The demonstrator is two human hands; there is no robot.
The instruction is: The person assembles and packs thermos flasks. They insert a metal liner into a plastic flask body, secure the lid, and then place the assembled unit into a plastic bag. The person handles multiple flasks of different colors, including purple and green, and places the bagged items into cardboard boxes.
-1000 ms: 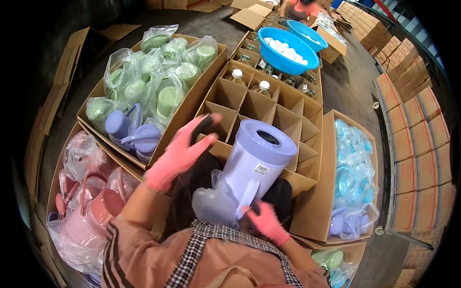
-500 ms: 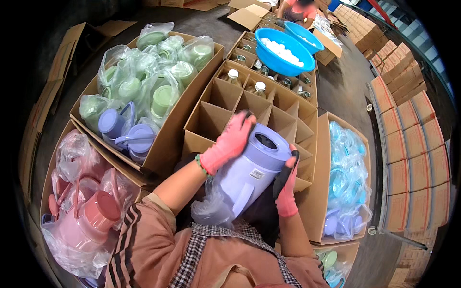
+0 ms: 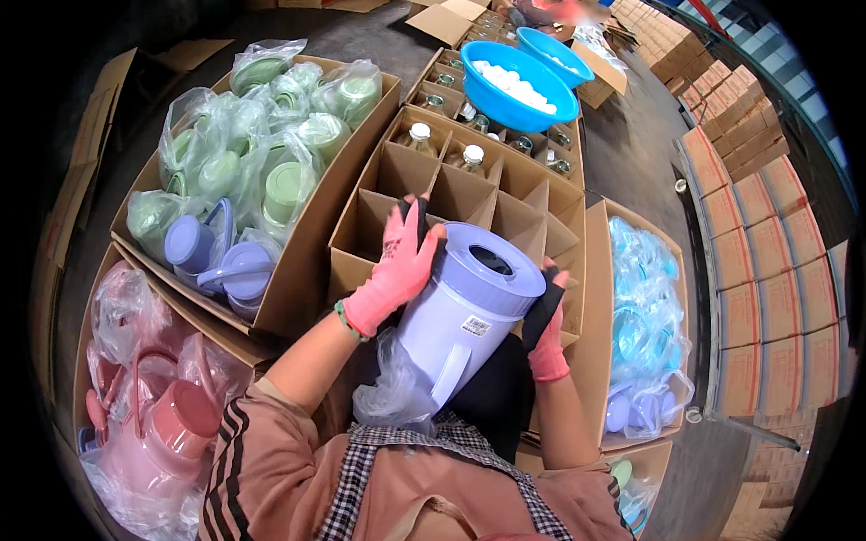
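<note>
Here, the left hand (image 3: 397,270) and right hand (image 3: 547,326) flank the lavender jug (image 3: 458,311), each grip unclenched.

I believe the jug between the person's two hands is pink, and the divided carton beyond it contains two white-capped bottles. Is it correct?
Not quite: the jug between the left hand and the right hand is light purple, not pink, as the head view shows. The divided carton beyond it does contain two white-capped bottles.
</note>
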